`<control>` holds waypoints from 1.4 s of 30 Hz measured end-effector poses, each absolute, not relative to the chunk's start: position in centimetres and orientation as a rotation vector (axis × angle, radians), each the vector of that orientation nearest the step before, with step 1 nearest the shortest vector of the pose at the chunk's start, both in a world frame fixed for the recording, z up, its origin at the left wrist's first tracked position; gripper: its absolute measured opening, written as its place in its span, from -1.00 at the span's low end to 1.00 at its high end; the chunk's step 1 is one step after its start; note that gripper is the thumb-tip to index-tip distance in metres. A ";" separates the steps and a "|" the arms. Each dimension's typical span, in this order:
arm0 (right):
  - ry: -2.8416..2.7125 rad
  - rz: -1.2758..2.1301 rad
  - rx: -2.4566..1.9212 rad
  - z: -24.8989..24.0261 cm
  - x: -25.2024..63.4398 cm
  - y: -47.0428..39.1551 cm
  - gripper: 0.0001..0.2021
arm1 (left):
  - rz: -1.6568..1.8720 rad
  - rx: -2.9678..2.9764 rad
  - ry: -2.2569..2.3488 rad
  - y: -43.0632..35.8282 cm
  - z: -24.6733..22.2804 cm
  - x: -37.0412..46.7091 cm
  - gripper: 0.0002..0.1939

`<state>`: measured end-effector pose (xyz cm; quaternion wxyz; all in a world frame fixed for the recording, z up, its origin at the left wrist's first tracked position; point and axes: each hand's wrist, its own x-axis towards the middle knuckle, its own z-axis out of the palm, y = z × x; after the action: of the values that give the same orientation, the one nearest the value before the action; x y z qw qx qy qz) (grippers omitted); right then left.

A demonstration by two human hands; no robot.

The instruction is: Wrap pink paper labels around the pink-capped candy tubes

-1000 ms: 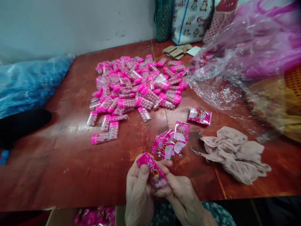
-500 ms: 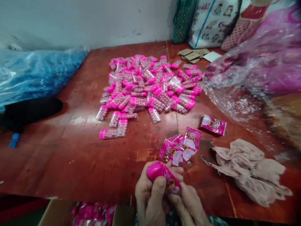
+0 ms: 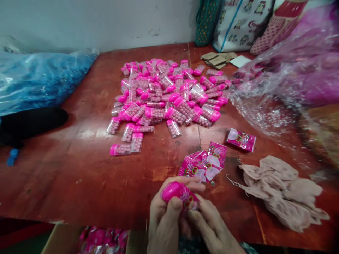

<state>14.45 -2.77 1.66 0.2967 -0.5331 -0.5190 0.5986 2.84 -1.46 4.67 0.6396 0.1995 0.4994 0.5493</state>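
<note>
At the near edge of the red wooden table (image 3: 79,183), both hands meet over one pink-capped candy tube (image 3: 178,193); the left hand (image 3: 165,222) is closed around the tube, thumb pressed on the pink cap end, fingers curled behind it; the right hand (image 3: 209,225) is closed on the tube's lower end, where a pink printed label wraps the body; the tube lies tilted, cap toward the left; just beyond the hands, a small cluster of loose pink labels (image 3: 202,164) lies flat on the table, touching one another; a single folded label (image 3: 241,140) lies apart, farther right; at mid-table, a large heap of unlabelled candy tubes (image 3: 166,95) spreads out, with a few strays on its near left side; a crumpled beige cloth (image 3: 280,190) rests near the right edge; a clear plastic bag (image 3: 278,81) occupies the far right; a blue plastic bag (image 3: 39,77) sits at the far left; below the near edge, a cardboard box (image 3: 60,240) holds pink items, detail unclear.
</note>
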 end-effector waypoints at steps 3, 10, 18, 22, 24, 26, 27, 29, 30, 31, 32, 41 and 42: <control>-1.276 1.558 -1.501 1.2 13.6 -3.7 -0.55 | 1.196 0.364 1.143 -1.0 4.6 3.0 -0.68; -1.188 1.510 -1.670 1.2 12.7 -5.0 -0.60 | 1.194 0.193 1.171 -1.0 3.8 4.0 -0.70; -1.382 1.622 -1.352 1.3 13.4 -2.7 -0.71 | 1.277 -0.008 1.105 -0.2 3.5 3.2 -0.65; -1.381 1.689 -1.255 1.7 13.5 -2.2 -0.70 | 1.468 -0.002 1.156 0.8 2.9 1.5 -0.69; -1.347 1.644 -1.263 2.3 13.4 -1.8 -0.73 | 1.469 -0.005 1.178 0.9 2.8 1.2 -0.71; -1.340 1.582 -1.241 2.8 13.1 -1.2 -0.78 | 1.392 -0.052 1.164 0.7 2.9 1.3 -0.70; -1.354 1.558 -1.223 3.0 12.9 -1.0 -0.79 | 1.359 -0.074 1.152 0.6 3.0 1.5 -0.70; -1.402 1.517 -1.224 3.0 12.5 -0.7 -0.79 | 1.349 -0.074 1.148 0.4 3.1 1.9 -0.70; -1.426 1.503 -1.240 2.9 12.3 -0.7 -0.80 | 1.373 -0.051 1.162 0.3 3.1 2.0 -0.71; -1.450 1.507 -1.255 2.7 12.2 -0.6 -0.80 | 1.402 -0.021 1.182 0.3 3.1 2.1 -0.72; -1.462 1.524 -1.263 2.5 12.1 -0.6 -0.79 | 1.423 0.010 1.201 0.4 3.0 2.1 -0.72; -1.079 1.528 -1.114 2.2 15.8 -3.4 -0.63 | 1.497 0.024 1.194 1.2 2.4 0.2 -0.83; -1.215 1.448 -1.186 1.1 17.1 -6.0 -0.63 | 1.491 0.020 1.205 1.1 2.5 -0.1 -0.86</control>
<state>17.09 -6.00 1.11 0.4393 -0.4775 -0.4892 0.5828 -0.05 1.08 2.49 0.5748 0.0085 0.5144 0.6363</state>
